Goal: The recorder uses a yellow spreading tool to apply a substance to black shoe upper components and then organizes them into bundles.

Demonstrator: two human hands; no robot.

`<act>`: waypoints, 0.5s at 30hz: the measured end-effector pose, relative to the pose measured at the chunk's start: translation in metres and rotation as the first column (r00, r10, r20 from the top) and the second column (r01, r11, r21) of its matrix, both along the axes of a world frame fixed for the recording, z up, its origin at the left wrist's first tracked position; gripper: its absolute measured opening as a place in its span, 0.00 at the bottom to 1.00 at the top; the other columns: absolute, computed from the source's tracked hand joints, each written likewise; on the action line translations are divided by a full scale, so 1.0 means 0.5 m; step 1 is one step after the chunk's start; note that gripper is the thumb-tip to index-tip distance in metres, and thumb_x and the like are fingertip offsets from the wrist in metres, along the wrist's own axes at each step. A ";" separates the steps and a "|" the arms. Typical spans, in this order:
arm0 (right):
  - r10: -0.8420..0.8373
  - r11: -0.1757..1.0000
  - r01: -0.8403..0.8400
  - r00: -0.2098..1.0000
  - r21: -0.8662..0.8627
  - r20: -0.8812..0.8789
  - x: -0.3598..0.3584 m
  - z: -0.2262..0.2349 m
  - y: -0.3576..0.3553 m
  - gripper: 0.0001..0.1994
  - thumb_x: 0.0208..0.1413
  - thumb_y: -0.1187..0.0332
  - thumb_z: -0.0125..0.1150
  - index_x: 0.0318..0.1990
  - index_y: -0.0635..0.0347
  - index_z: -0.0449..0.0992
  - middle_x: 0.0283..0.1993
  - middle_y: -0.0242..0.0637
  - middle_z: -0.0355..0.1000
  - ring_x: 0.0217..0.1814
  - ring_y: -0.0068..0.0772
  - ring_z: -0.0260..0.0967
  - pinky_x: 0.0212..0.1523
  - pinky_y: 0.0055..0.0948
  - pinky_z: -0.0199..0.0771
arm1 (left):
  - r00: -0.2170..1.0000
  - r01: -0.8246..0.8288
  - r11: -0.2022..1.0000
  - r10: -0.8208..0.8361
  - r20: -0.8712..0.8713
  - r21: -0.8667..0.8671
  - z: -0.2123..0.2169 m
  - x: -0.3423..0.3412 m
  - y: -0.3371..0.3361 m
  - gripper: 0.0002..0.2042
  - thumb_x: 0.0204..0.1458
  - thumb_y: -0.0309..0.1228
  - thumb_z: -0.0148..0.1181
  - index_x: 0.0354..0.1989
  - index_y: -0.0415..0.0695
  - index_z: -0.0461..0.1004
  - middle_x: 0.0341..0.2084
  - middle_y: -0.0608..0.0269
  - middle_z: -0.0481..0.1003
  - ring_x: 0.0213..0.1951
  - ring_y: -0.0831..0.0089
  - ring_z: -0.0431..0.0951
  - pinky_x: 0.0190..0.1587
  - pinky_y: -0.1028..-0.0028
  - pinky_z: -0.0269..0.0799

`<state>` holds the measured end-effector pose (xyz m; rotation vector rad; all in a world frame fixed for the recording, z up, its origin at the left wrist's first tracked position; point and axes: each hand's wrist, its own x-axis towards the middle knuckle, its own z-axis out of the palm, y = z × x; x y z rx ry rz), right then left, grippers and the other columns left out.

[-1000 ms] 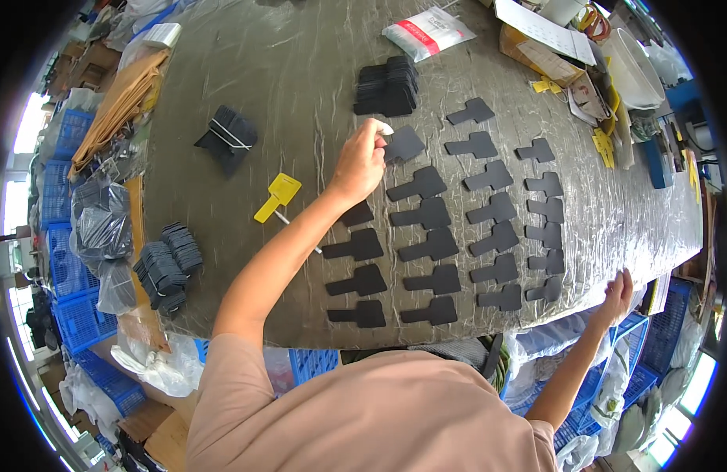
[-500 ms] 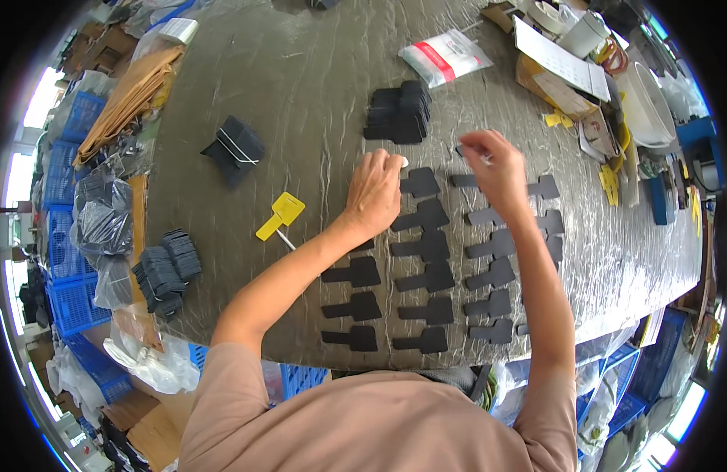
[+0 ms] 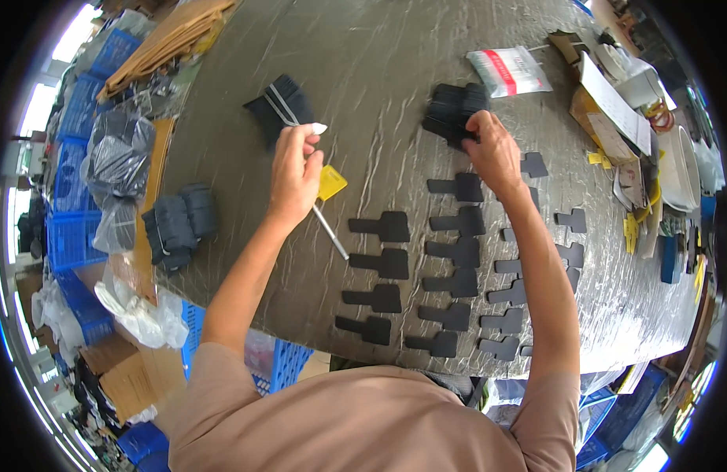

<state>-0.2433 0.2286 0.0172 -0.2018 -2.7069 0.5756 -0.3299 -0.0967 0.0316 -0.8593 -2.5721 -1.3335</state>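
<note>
My left hand [image 3: 295, 175] is raised over the left half of the table, fingers curled, with a small white thing [image 3: 319, 128] at the fingertips; I cannot tell if it is held or worn. Just beyond it lies a dark bundle [image 3: 281, 106] tied with a pale band. Beside its wrist are a yellow tag-shaped piece [image 3: 332, 182], partly covered, and a white pen-like stick [image 3: 332, 230]. My right hand [image 3: 494, 153] pinches the near right edge of a stack of black tag-shaped pieces [image 3: 450, 106]. Similar black pieces [image 3: 458, 221] lie in columns nearer me, some hidden under my right forearm.
A clear packet with a red stripe [image 3: 505, 71] lies beyond the stack. Cardboard boxes [image 3: 607, 118] and a white tub [image 3: 678, 169] crowd the right side. Dark bundles [image 3: 178, 224] sit at the left edge, near blue crates [image 3: 71, 185] and brown paper [image 3: 167, 35].
The view has turned, shifting the table's contents rightward. My left hand has left the black columns for the tied bundle. My right hand has reached the stack; another black piece shows near its wrist.
</note>
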 end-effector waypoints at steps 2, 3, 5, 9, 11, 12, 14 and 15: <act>-0.057 0.970 0.060 0.998 -0.236 0.019 0.008 0.001 -0.014 0.11 0.49 0.73 0.69 0.39 0.60 0.74 0.35 0.41 0.76 0.39 0.47 0.77 0.41 0.39 0.76 | 0.998 -0.033 0.999 0.034 0.060 -0.021 -0.010 0.030 -0.053 0.20 0.53 0.14 0.55 0.55 0.42 0.69 0.43 0.61 0.71 0.40 0.73 0.71 0.41 0.75 0.72; -0.038 0.915 0.022 0.999 -0.402 -0.031 0.012 0.023 -0.042 0.07 0.53 0.73 0.66 0.38 0.64 0.77 0.30 0.41 0.79 0.31 0.41 0.78 0.36 0.34 0.77 | 0.999 -0.040 0.998 0.042 0.018 -0.057 -0.018 0.044 -0.081 0.20 0.53 0.14 0.55 0.55 0.43 0.69 0.44 0.62 0.71 0.41 0.72 0.71 0.42 0.74 0.72; 0.053 0.835 -0.006 0.996 -0.551 0.070 0.026 0.025 -0.078 0.07 0.53 0.73 0.66 0.39 0.63 0.78 0.30 0.41 0.79 0.31 0.38 0.78 0.37 0.33 0.77 | 0.999 -0.048 0.994 0.049 0.014 -0.102 -0.032 0.067 -0.107 0.22 0.52 0.14 0.55 0.56 0.43 0.69 0.47 0.60 0.71 0.46 0.67 0.71 0.47 0.70 0.70; 0.214 0.777 -0.028 0.951 -0.629 0.222 0.024 0.009 -0.145 0.07 0.53 0.74 0.66 0.39 0.64 0.80 0.31 0.43 0.80 0.34 0.36 0.79 0.39 0.33 0.78 | 0.993 -0.062 0.987 0.047 -0.105 -0.146 -0.046 0.086 -0.128 0.25 0.45 0.12 0.58 0.55 0.42 0.68 0.49 0.54 0.71 0.52 0.51 0.69 0.56 0.58 0.64; 0.230 0.887 -0.161 0.967 -0.432 0.112 0.027 -0.014 -0.158 0.06 0.52 0.74 0.67 0.37 0.64 0.79 0.33 0.43 0.79 0.35 0.40 0.80 0.39 0.35 0.78 | 0.991 -0.075 0.982 0.054 -0.123 -0.174 -0.049 0.094 -0.130 0.27 0.45 0.12 0.57 0.56 0.43 0.68 0.50 0.54 0.70 0.53 0.51 0.69 0.56 0.57 0.64; 0.243 0.884 -0.173 0.964 -0.435 0.110 0.027 -0.001 -0.173 0.06 0.52 0.74 0.67 0.37 0.64 0.79 0.33 0.43 0.79 0.35 0.40 0.80 0.39 0.35 0.78 | 0.988 -0.095 0.973 0.066 -0.140 -0.209 -0.048 0.100 -0.134 0.28 0.44 0.12 0.57 0.57 0.43 0.67 0.51 0.54 0.70 0.54 0.51 0.68 0.56 0.57 0.64; 0.216 0.930 -0.181 0.973 -0.320 0.078 0.022 0.027 -0.206 0.05 0.52 0.74 0.66 0.36 0.61 0.78 0.34 0.40 0.76 0.36 0.44 0.78 0.39 0.39 0.78 | 0.989 -0.087 0.970 0.057 -0.135 -0.228 -0.049 0.105 -0.141 0.30 0.41 0.10 0.54 0.57 0.43 0.67 0.53 0.53 0.68 0.56 0.51 0.67 0.57 0.56 0.63; 0.219 0.929 -0.184 0.973 -0.320 0.075 0.017 0.025 -0.221 0.05 0.52 0.74 0.66 0.36 0.61 0.78 0.34 0.40 0.76 0.36 0.44 0.78 0.39 0.39 0.78 | 0.989 -0.083 0.971 0.053 -0.137 -0.224 -0.051 0.106 -0.138 0.30 0.42 0.11 0.55 0.58 0.43 0.66 0.53 0.53 0.68 0.56 0.51 0.66 0.57 0.56 0.62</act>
